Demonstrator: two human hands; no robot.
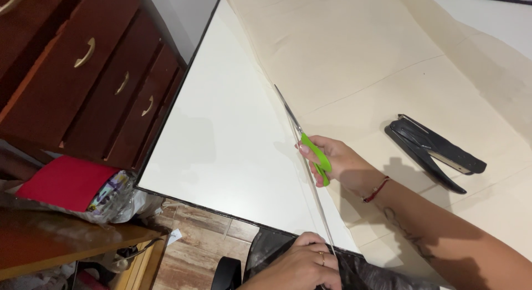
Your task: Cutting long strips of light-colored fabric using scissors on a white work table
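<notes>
My right hand (339, 162) grips green-handled scissors (303, 136), blades pointing away along the left edge of a large cream paper sheet (377, 63) lying on a white table (221, 135). A thin strip of the paper runs back from the scissors to my left hand (302, 262), which pinches it at the table's near edge. A red cord bracelet sits on my right wrist and a ring on my left hand.
A black stapler (435, 152) lies on the paper right of my right hand. A dark wooden chest of drawers (83, 68) stands left of the table. A red-topped item (66, 182) rests on a wooden shelf below it. Wood-look floor tiles show near the table's corner.
</notes>
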